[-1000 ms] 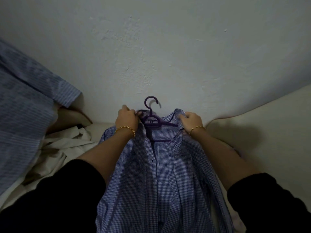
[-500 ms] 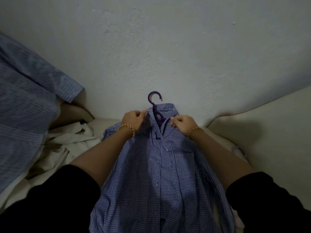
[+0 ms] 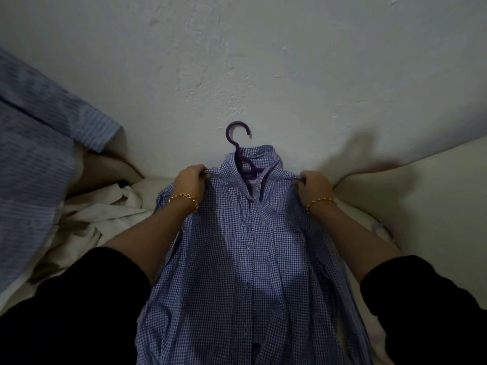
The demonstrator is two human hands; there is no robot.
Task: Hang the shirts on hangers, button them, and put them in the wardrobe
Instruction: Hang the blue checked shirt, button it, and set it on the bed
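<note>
Checked shirt [image 3: 250,259] laid on the bed [image 3: 421,196], hanger [image 3: 238,143] fitted
Its shoulders are pinched by curled fingers of the left hand [image 3: 191,180] and right hand [image 3: 315,184]; beyond, the hanger is seated in the open collar; buttoning and wardrobe are judged outstanding

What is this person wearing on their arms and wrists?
The left sleeve and right sleeve are black and stop before the forearms, which are bare. A gold beaded bracelet circles each wrist: the left bracelet and the right bracelet.
</note>
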